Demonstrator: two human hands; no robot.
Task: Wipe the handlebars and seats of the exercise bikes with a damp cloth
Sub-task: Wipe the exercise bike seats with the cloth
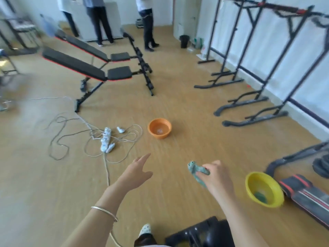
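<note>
We are reaching both arms out over an open strip of wooden floor [187, 97] that is running between two black benches [76, 65] on the left and at least three black tubular frames [249, 102] along the right wall. Our right hand [216, 177] is pinching the green cloth [195, 171] in curled fingers, in the air above the floor. Our left hand [137, 172] is hovering with fingers straight and spread, holding nothing. Ahead, one orange bowl [156, 135] is sitting on the boards, just right of a tangle of white cables [106, 139]. One yellow bowl [267, 182] is lying near the right hand, beside red-striped black gear [299, 191]. Three people [148, 27] are standing at the far end. Any lettering is showing too blurred for us to read.
</note>
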